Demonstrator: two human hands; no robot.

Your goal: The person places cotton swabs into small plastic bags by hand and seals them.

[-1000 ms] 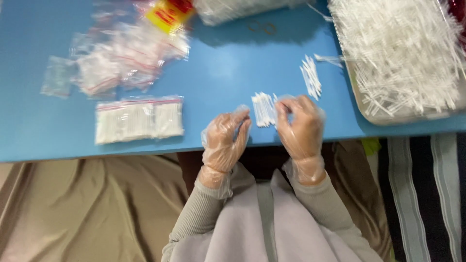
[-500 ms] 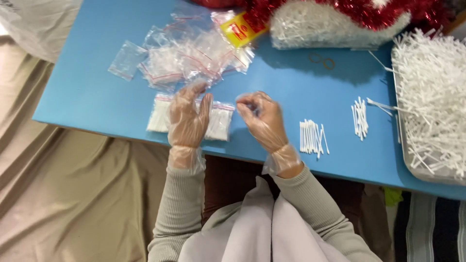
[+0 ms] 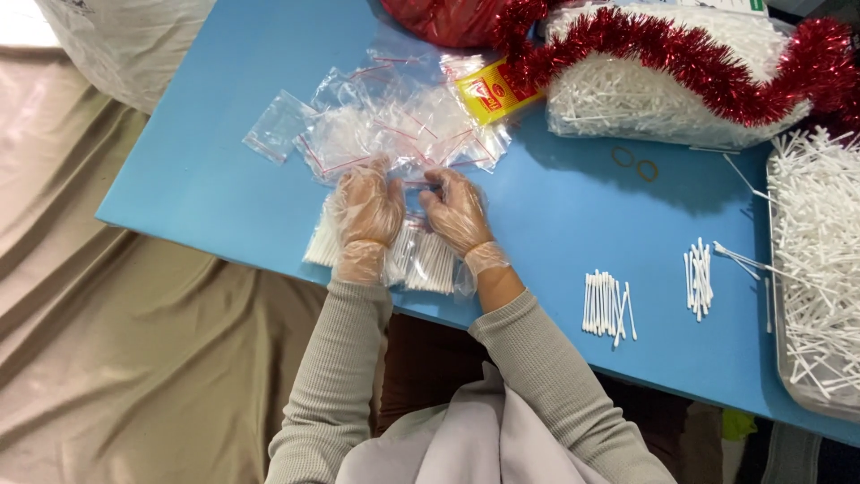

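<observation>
Head view. Blue table point(image 3: 555, 206). Near its front edge lies a filled bag of cotton swabs point(image 3: 421, 260), partly covered by both gloved hands. Just behind it, a heap of empty clear zip bags point(image 3: 394, 121) with a yellow packet point(image 3: 488, 90). Red tinsel point(image 3: 681, 54) drapes a large sack of swabs at the back edge. Two small swab bundles point(image 3: 609, 305) lie toward the right front; a tray point(image 3: 820, 242) heaped with swabs sits at the right edge.

Left hand point(image 3: 367, 211): palm down, fingers together, pressing flat on the filled bag. Right hand point(image 3: 457, 211): fingers curled, tips touching the heap's near edge; actual grip cannot be made out.
</observation>
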